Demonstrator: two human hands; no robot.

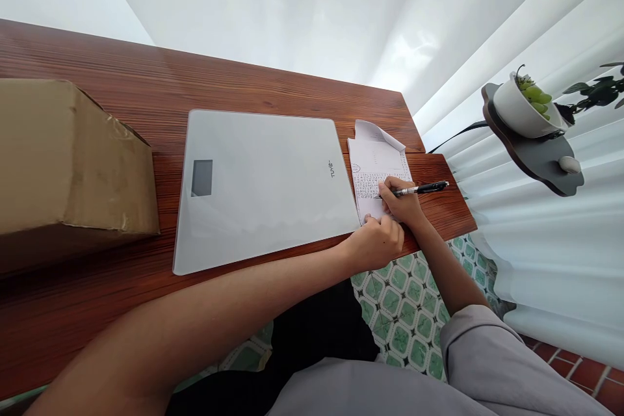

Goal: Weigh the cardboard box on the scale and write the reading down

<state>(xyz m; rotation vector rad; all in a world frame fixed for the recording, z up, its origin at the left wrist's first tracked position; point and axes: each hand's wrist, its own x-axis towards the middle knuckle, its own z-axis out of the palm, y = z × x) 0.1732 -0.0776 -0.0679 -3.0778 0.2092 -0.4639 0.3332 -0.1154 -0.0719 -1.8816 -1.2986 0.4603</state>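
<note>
Wooden table beside a white curtain. Right hand: grip pinched on a black pen, tip down on a printed paper sheet (far edge curled up). Left hand: fingers curled in, resting on the sheet's near edge, touching the right hand, nothing visibly held. Sheet lies flat at the table's right end, just beside a white glass scale. Cardboard box sits left of the scale, apart from it. White plant pot on a small shelf off to the right.
</note>
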